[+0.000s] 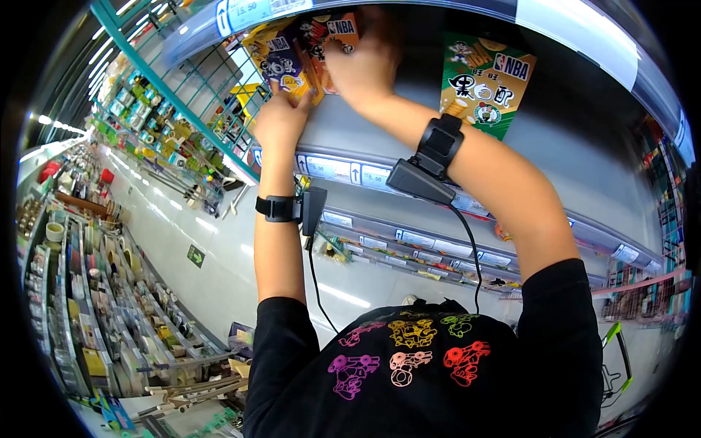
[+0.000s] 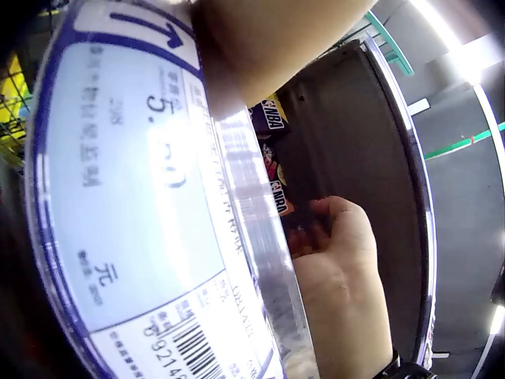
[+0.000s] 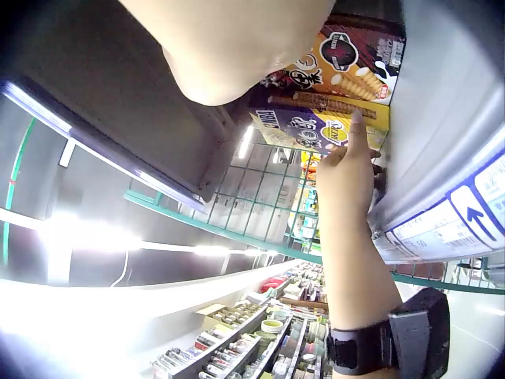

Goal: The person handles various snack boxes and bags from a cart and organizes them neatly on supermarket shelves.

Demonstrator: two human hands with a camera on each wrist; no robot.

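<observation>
A purple-and-yellow NBA snack box stands at the left end of the shelf. My left hand grips its lower front corner. In the right wrist view, one finger of my left hand lies along the yellow side and the others bend at the purple front. Beside it stands a red-and-orange NBA snack box. My right hand, blurred in the head view, is at this box's right side. From the left wrist view, my right hand has its fingertips close to the box's end; I cannot tell whether they hold it.
A green NBA snack box stands farther right on the same shelf. Price tags line the shelf's front edge, and another shelf edge runs overhead. A green wire rack borders the left end. Lower shelves lie below.
</observation>
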